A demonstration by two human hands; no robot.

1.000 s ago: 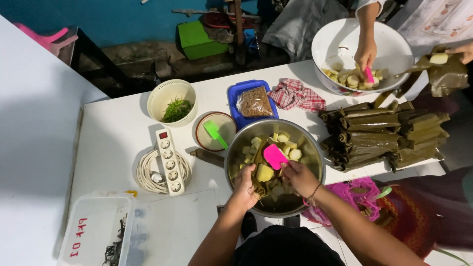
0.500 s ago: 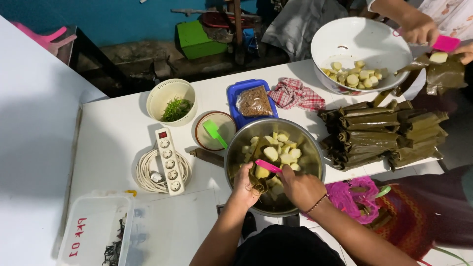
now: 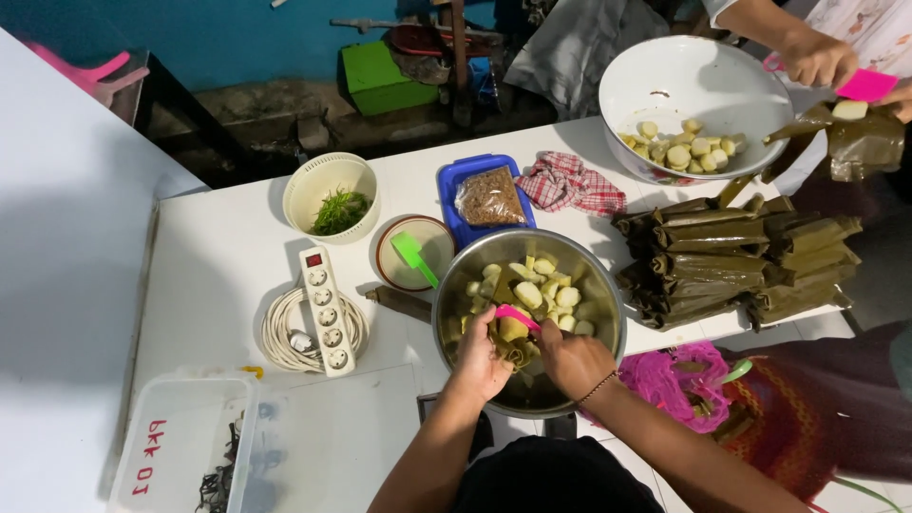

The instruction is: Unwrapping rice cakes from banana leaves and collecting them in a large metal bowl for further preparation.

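Observation:
A steel bowl with several pale food chunks stands at the table's near edge. Both my hands are inside it. My left hand holds a folded dark green leaf piece with a chunk on it. My right hand grips a pink spatula whose blade lies over that leaf. The fingers of both hands hide most of the leaf.
A stack of wrapped leaf parcels lies right of the bowl. Behind stand a white bowl of chunks, a blue tray, a checked cloth, a herb basket, a green spatula, a power strip. Another person's hands work top right.
My right hand brought the pink spatula down from above the bowl onto the leaf in my left hand. The other person's hand left the white bowl and moved right.

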